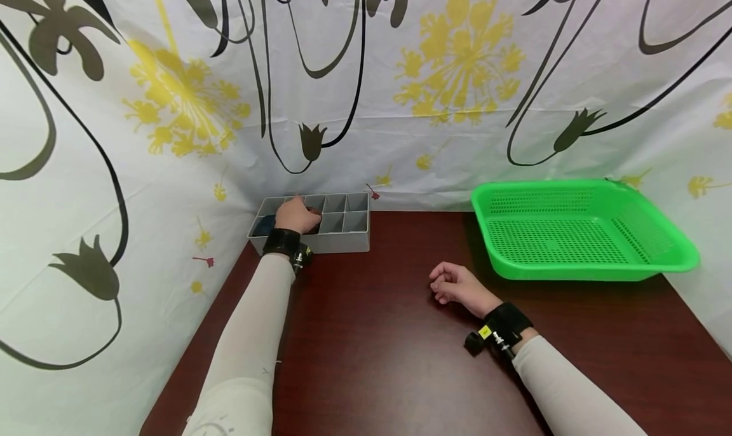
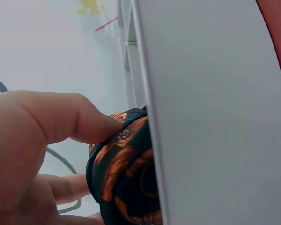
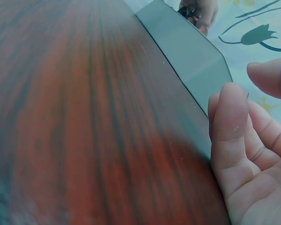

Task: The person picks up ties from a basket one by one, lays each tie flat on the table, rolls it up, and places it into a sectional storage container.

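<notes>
Two hands show: the left hand (image 1: pixel 297 216) reaches into the grey organizer (image 1: pixel 343 236), fingers (image 2: pixel 79 119) pinching a rolled patterned cloth (image 2: pixel 124 180) in a compartment; the right hand (image 1: pixel 457 286) rests loosely curled, holding nothing, on the table (image 1: pixel 372 360), green basket (image 1: pixel 577 236) beyond it.

Under the left hand (image 1: pixel 296 216) sits a grey divider tray (image 1: pixel 343 222), and in that hand's fingers is a rolled cloth (image 2: pixel 124 180) of dark green patterned with orange. The table (image 1: pixel 372 360) beneath the right hand (image 1: pixel 457 286) is dark reddish-brown wood grain, and the basket (image 1: pixel 577 232) beyond that hand is bright green. The backdrop (image 1: pixel 400 86) behind both hands is white with yellow flowers and black stems.
</notes>
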Demonstrator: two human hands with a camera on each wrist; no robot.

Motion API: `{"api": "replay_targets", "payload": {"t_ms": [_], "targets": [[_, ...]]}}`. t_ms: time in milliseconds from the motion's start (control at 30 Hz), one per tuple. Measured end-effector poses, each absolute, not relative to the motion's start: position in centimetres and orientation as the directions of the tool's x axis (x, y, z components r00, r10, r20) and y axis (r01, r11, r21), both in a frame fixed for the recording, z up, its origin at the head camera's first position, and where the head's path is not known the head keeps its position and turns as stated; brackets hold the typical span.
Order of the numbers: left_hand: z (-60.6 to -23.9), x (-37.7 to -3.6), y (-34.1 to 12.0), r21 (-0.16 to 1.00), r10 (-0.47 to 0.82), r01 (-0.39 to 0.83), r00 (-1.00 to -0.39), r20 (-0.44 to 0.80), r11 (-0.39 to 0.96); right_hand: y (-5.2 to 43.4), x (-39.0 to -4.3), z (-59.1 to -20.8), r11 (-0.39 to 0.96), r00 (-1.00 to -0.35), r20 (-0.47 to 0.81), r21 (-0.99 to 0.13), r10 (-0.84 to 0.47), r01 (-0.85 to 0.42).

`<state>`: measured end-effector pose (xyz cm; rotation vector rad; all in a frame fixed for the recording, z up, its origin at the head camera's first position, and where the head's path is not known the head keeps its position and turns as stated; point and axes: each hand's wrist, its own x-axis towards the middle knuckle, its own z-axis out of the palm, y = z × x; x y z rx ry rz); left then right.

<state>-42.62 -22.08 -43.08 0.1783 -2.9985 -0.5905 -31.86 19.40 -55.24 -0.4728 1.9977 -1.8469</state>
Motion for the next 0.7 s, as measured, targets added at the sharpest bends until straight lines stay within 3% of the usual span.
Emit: {"api": "replay_targets", "payload": {"t_ms": [300, 700], "targets": [[-43.9, -42.7, -20.5, 0.276, -0.122, -0.089, -0.987, 0.107, 0.957, 19.4, -31.8, -55.4, 0.075, -0.872, -0.041, -0.997, -0.489, 0.005], [-44.3, -41.8, -21.2, 0.262, -0.100, -0.028, -0.959, 0.265, 0.965, 19.1, -31.9, -55.5, 0.081, -0.872, -0.040, -0.997, -0.488, 0.000]]}}
